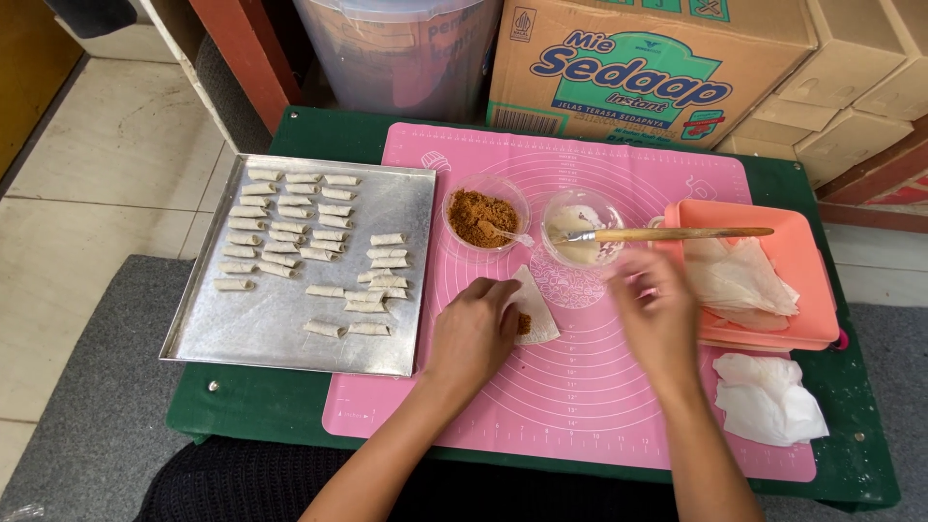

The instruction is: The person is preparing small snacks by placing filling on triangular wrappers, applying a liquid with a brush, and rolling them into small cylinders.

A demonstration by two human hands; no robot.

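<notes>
Blur hides most of the right hand (655, 302), which hangs over the pink mat (580, 387) just left of the salmon-coloured tray (797, 261); its fingers smear together, so whether they are spread, closed or pinching something cannot be told. The left hand (474, 329) is sharp: it lies palm down on the mat, fingers loosely curled and pressing the near edge of a thin white wrapper (536, 304), which it partly covers. A small dab of brown filling (523, 324) shows on the wrapper right at the fingertips; how far the wrapper is folded under the hand is hidden. Behind it stand a clear bowl of brown crumbs (483, 215), with a small spoon half buried in it, and a second clear bowl (580, 227) of whitish paste with a wooden-handled brush (677, 234) laid across it. More wrappers (739, 275) lie in the tray, a crumpled tissue (768, 396) near it. On the metal sheet (290, 329) at left sit rows of small rolled pieces (290, 227). Boxes at the back are cut off by the frame.
</notes>
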